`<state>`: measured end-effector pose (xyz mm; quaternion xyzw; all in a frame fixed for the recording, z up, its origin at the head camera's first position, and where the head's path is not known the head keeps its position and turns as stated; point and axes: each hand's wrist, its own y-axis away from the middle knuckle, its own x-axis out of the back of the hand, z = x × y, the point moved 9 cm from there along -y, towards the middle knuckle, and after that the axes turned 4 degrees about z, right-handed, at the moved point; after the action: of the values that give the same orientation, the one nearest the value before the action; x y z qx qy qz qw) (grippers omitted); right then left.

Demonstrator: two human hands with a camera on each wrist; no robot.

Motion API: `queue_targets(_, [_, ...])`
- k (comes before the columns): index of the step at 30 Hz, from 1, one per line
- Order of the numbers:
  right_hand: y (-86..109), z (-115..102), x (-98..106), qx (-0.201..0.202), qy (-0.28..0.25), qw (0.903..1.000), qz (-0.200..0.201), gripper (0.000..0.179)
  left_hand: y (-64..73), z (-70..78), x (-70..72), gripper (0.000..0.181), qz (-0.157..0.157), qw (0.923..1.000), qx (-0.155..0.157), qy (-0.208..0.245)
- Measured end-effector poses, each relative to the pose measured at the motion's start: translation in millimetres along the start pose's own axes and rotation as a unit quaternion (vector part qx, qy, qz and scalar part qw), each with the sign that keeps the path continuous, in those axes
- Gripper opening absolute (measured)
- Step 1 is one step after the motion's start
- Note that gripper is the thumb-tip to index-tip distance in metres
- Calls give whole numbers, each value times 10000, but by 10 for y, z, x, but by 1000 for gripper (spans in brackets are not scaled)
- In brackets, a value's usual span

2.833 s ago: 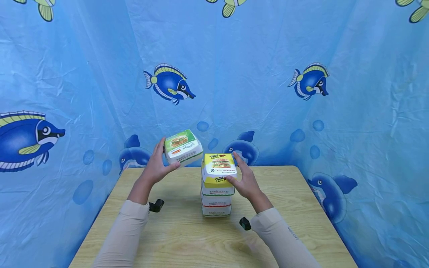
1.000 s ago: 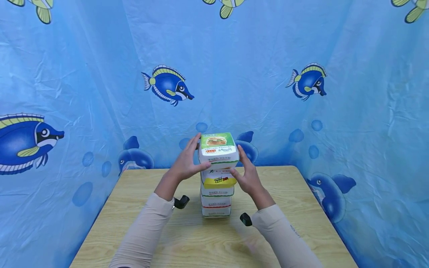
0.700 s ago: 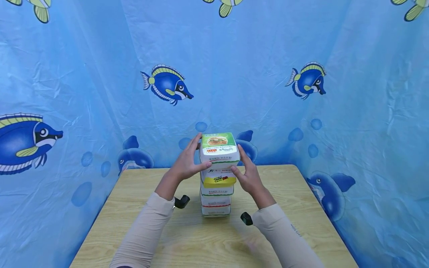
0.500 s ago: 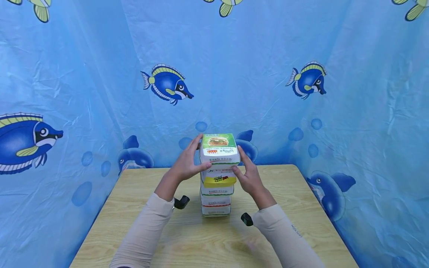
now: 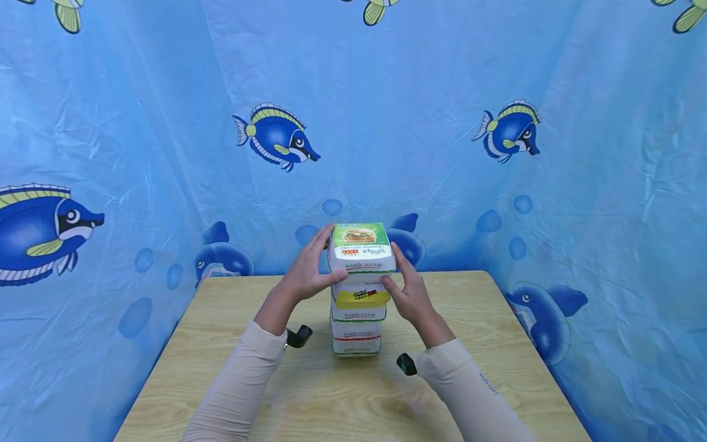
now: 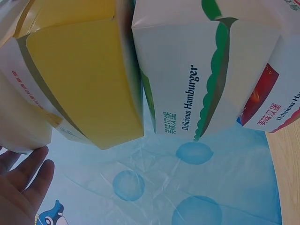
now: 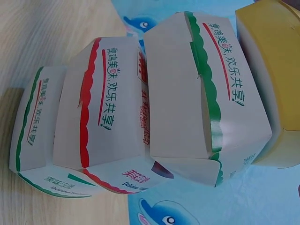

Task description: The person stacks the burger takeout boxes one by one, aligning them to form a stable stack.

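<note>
In the head view, several hamburger boxes stand in one stack on the table. The green-and-white hamburger box (image 5: 361, 245) is on top, over a yellow-and-white one (image 5: 361, 296). My left hand (image 5: 304, 270) grips the top box by its left side, thumb in front, fingers toward the back. At the right side my right hand (image 5: 414, 298) curls thumb and fingers around the top box's lower edge; whether it also touches the yellow box I cannot tell. Fingertips (image 6: 37, 168) of the left hand touch the top box in the left wrist view. The right wrist view shows no right fingers clearly.
Below the yellow box are a green-edged box (image 7: 183, 93), a red-edged box (image 7: 112, 112) and a green-edged bottom box (image 7: 37, 122). The stack leans slightly. Wooden tabletop (image 5: 342, 405) surrounds it; a blue fish-print curtain (image 5: 386, 73) hangs behind and beside.
The left hand has brought the tilted green box from the left onto the yellow one. The right hand has stayed at the stack's right side. Over the last second the top box shifted only slightly.
</note>
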<state>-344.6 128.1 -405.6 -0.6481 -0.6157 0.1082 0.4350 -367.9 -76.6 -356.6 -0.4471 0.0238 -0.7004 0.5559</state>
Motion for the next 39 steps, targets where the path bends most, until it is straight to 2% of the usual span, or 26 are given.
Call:
queue_targets(5, [19,7,-2,51,49,10000,39,79,16,-25,-19,107,-42,10000,50,-14])
queue_targets(12, [28,26,-24,24,36,10000,-30,72,33,-73,-33,112,-79,9998,167,-41])
queue_targets(26, [40,39,-71,-10,90,9999,-62,72,79,-126,-42,113,-34,9997,147,-187])
queue_targets(39, [69,64,-113,-11,151,9998,-93,72,149,-177,-74,109,-62,9998,168,-47])
